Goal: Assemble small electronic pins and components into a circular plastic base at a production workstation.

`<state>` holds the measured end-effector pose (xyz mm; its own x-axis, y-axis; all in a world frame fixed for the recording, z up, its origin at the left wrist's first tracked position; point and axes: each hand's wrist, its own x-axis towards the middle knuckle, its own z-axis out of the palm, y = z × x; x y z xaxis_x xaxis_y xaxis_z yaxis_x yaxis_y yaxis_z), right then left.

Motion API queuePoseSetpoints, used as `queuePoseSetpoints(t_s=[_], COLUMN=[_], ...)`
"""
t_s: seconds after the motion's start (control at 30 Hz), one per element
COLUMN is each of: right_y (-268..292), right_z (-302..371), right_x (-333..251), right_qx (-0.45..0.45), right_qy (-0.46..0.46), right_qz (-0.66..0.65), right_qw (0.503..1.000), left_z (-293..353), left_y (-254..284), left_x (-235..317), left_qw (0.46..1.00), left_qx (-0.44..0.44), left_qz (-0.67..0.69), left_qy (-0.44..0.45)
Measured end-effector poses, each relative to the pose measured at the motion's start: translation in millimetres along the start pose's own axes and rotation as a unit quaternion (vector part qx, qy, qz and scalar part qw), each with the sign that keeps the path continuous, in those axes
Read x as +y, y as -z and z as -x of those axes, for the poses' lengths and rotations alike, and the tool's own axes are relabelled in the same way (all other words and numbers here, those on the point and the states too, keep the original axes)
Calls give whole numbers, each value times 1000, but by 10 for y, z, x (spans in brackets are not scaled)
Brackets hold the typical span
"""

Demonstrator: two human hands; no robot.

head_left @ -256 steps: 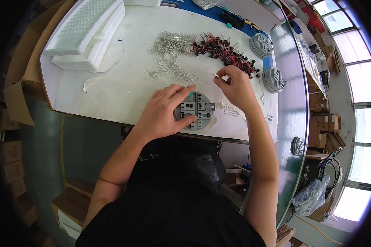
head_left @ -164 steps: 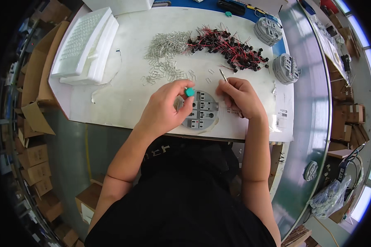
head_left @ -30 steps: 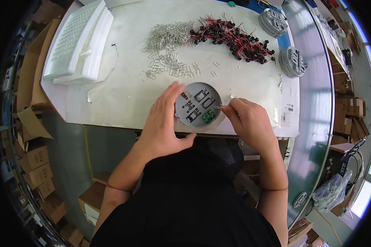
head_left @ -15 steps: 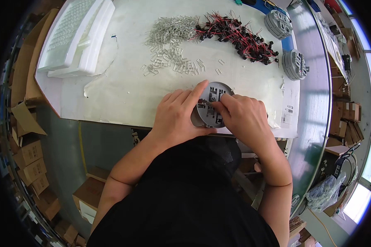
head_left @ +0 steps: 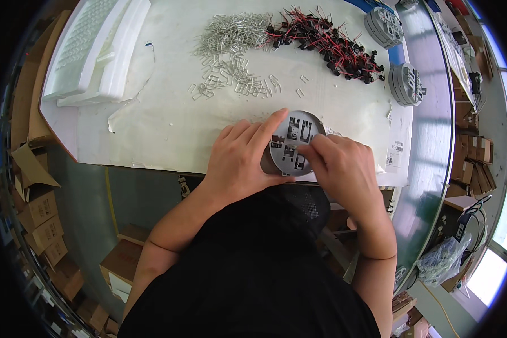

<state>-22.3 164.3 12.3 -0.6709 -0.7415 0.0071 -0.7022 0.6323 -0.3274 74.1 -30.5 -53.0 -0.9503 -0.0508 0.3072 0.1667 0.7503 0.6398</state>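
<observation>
At the table's near edge my left hand is wrapped round the left side of a round grey plastic housing. Its dark-lined slots and cut-outs face up at me. My right hand is over the housing's right side, thumb and forefinger pinched together above its face. Whatever sits between those fingertips is hidden or too small to name. Beyond the hands lies a heap of small bent clear or silvery wire-like clips, with several strays nearer me. Touching that heap is a pile of small black parts with red wires.
Two stacks of grey round housings, a farther stack and a nearer stack, stand along the table's right edge. White foam trays lean together at the left. Cardboard boxes line the floor on the left, and a clear plastic bag hangs at the right.
My right hand has drawn back slightly to the right, uncovering more of the housing's face. The left hand keeps its hold. The view has shifted a little.
</observation>
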Motion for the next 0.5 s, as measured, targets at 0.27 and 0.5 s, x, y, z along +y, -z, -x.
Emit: queuePoseSetpoints(t_s=[0.27,0.5], right_y=[-154,-158], right_z=[-33,11], right_x=[-61,-105], right_qx=[15,17], right_qy=[17,-1], right_qz=[13,27], right_qw=[1000,999], left_z=[-4,1], left_y=[-12,-25], left_x=[-20,-30], left_qw=[1000,1000], left_qx=[-1,16], left_qz=[6,-2], left_qy=[11,-10])
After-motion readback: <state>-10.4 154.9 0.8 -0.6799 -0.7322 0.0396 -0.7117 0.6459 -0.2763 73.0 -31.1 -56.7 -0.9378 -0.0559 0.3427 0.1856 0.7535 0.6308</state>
